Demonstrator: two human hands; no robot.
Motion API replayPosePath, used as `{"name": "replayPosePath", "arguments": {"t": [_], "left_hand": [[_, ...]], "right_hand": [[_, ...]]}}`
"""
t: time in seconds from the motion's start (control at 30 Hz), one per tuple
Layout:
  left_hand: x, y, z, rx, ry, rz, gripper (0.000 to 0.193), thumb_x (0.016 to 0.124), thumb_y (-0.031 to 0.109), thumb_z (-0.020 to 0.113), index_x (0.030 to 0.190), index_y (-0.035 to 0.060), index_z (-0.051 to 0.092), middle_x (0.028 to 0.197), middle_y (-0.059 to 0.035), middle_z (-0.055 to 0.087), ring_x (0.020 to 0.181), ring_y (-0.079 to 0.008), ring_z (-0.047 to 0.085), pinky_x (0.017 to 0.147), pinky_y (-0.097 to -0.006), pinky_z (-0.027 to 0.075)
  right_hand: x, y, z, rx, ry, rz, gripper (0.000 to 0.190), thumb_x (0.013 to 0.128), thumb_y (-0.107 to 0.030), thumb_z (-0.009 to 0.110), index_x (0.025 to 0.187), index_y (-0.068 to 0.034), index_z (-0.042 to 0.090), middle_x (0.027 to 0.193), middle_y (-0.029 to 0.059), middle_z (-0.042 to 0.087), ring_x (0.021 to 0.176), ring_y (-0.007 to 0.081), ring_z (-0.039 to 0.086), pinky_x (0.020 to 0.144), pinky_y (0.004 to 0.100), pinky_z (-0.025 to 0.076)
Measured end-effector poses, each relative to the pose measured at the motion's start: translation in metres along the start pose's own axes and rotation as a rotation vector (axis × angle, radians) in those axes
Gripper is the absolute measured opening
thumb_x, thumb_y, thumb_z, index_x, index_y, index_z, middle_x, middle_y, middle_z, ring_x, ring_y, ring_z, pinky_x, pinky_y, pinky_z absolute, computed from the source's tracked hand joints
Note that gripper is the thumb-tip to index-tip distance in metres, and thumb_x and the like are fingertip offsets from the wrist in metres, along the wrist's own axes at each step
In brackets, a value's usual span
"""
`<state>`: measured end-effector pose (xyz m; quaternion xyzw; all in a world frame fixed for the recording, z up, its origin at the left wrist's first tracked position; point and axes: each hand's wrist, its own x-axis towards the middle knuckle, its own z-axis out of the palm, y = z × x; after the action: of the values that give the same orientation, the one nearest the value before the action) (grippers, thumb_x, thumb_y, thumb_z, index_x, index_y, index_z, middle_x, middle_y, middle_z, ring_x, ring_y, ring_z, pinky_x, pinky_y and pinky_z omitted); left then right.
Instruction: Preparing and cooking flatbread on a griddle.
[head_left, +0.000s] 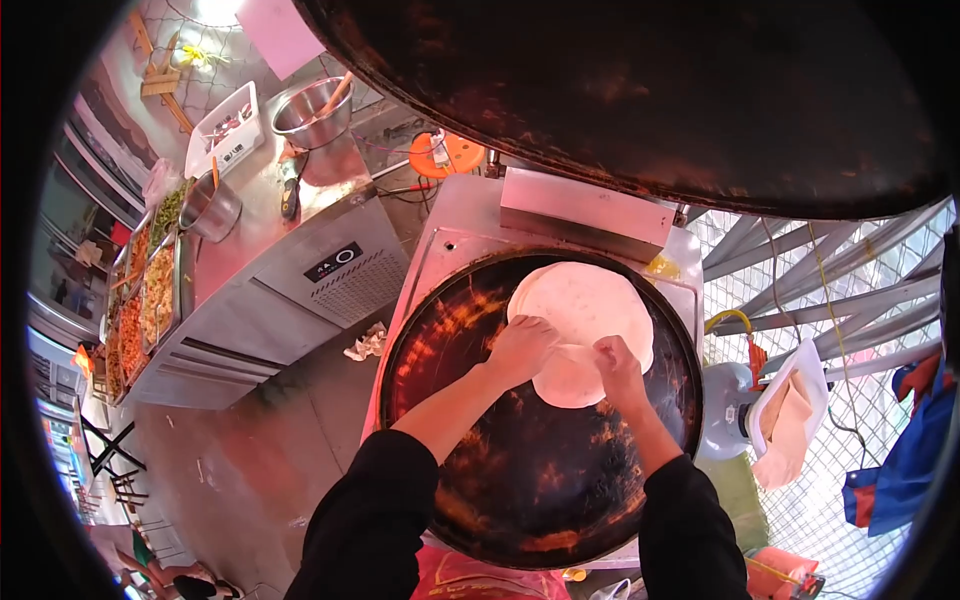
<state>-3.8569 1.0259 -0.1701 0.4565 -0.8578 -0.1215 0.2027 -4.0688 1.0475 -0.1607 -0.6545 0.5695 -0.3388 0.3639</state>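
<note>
Pale round flatbreads (600, 300) lie overlapping on the upper right part of a large, dark round griddle (532, 480). Between my hands, the near edge of one thin flatbread (568, 379) is lifted and partly folded. My left hand (525, 346) pinches this edge on the left, its fingertips curled over the dough. On the right, my right hand (619, 364) grips the same edge between thumb and fingers. How many layers are held cannot be told. The griddle's raised dark round lid (637, 97) hangs open beyond the flatbreads.
At left, a steel counter (255, 262) bears food trays (161, 289), steel bowls (313, 124) and a white bin (225, 131). Right of the griddle are a white container with flatbread (787, 405) and a plastic bottle (724, 420). An orange stool (457, 156) stands behind.
</note>
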Motion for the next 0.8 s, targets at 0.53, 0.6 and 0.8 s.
{"name": "replayPosePath", "arguments": {"t": [0.53,0.6,0.8], "left_hand": [[0.002,-0.045,-0.054,-0.032,-0.156,0.133,0.017,0.080,0.013,0.054,0.092,0.0099,0.066,0.090,-0.0093,0.064,0.091,-0.0249,0.060,0.079,-0.0370,0.049],[-0.040,-0.053,-0.083,0.064,-0.098,0.269,0.020,0.078,0.013,0.053,0.095,0.0084,0.064,0.090,-0.0081,0.063,0.090,-0.0242,0.060,0.082,-0.0364,0.048],[-0.168,-0.048,-0.113,0.234,-0.563,0.257,0.020,0.077,0.013,0.054,0.095,0.0070,0.062,0.103,-0.0069,0.062,0.106,-0.0216,0.056,0.099,-0.0370,0.040]], "right_hand": [[-0.028,-0.069,0.008,-0.088,0.054,0.035,0.017,0.084,-0.008,0.059,0.098,-0.001,0.067,0.080,0.0107,0.068,0.073,0.0155,0.064,0.067,0.0275,0.050],[-0.055,-0.082,0.038,-0.168,0.012,-0.132,0.017,0.085,-0.009,0.056,0.098,-0.005,0.066,0.084,0.0142,0.068,0.077,0.0264,0.065,0.069,0.0343,0.051],[-0.127,-0.082,0.111,-0.203,-0.495,-0.291,0.021,0.085,-0.011,0.051,0.101,-0.008,0.063,0.094,0.0152,0.066,0.085,0.0311,0.064,0.074,0.0395,0.052]]}}
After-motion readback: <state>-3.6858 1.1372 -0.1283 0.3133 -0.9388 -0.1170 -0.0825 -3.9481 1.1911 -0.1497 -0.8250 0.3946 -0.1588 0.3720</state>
